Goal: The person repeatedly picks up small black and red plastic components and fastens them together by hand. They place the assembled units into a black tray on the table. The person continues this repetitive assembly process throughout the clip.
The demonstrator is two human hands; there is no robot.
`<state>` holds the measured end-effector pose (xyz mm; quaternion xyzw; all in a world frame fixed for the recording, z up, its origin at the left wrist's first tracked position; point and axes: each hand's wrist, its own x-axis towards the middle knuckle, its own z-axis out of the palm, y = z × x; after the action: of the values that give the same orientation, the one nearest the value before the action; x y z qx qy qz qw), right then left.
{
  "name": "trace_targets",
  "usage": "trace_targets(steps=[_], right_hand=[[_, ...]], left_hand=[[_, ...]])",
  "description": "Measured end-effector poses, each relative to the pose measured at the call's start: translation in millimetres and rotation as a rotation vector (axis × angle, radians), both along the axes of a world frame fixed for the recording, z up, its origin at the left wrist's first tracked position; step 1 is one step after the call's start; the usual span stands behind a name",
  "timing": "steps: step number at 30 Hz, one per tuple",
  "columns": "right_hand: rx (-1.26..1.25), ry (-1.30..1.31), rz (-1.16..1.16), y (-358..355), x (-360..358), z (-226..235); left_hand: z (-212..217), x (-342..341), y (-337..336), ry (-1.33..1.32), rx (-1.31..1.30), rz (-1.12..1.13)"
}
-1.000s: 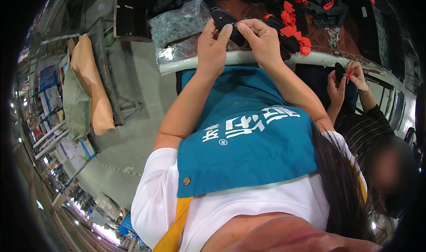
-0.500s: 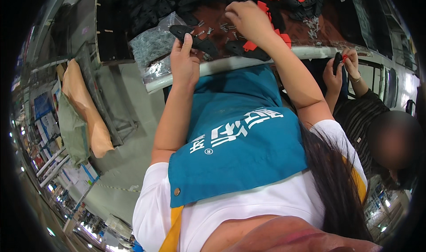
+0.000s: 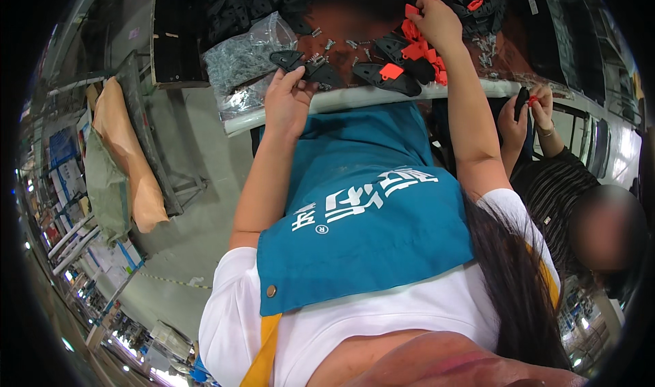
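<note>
My left hand (image 3: 286, 104) pinches a flat, pointed black plastic part (image 3: 285, 60) between thumb and fingers, just above the near edge of the table. To the right, my right hand (image 3: 440, 25) reaches over a pile of red plastic pieces (image 3: 415, 49). A red plastic piece (image 3: 411, 10) shows between its thumb and fingers. Between my hands another black part (image 3: 368, 72) lies on the table with a red clip-like piece (image 3: 390, 72) on top. Small metal springs (image 3: 330, 45) are scattered around there.
A clear plastic bag (image 3: 239, 60) of small parts lies left of my left hand. Heaps of black parts (image 3: 232, 8) fill the far left and far right. A white roll (image 3: 341, 100) edges the table. On the right, a co-worker's hands (image 3: 542, 107) hold a black part and a red piece.
My right hand has moved right and away from me, onto the red pieces. The black part with the red piece on it now shows uncovered. My left hand keeps its black part.
</note>
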<state>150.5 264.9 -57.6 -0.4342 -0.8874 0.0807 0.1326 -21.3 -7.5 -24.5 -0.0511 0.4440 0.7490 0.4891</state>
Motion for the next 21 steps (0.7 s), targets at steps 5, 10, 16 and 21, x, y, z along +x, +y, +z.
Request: trace_targets(steps=[5, 10, 16, 21], right_hand=[[-0.033, -0.061, -0.006, 0.8, -8.9, -7.1], [-0.670, 0.592, 0.166, -20.0, -4.9, 22.0], [-1.022, 0.913, 0.299, -87.0, -13.7, 65.9], [-1.217, 1.061, 0.210, -113.6, -23.5, 67.2]], left_hand=[[-0.5, -1.7, -0.4, 0.007, 0.049, -0.071], [18.5, 4.3, 8.6, 0.064, 0.010, -0.119], [34.7, 16.1, 27.7, 0.186, 0.039, -0.239], [33.8, 14.5, 26.5, 0.376, 0.088, -0.278]])
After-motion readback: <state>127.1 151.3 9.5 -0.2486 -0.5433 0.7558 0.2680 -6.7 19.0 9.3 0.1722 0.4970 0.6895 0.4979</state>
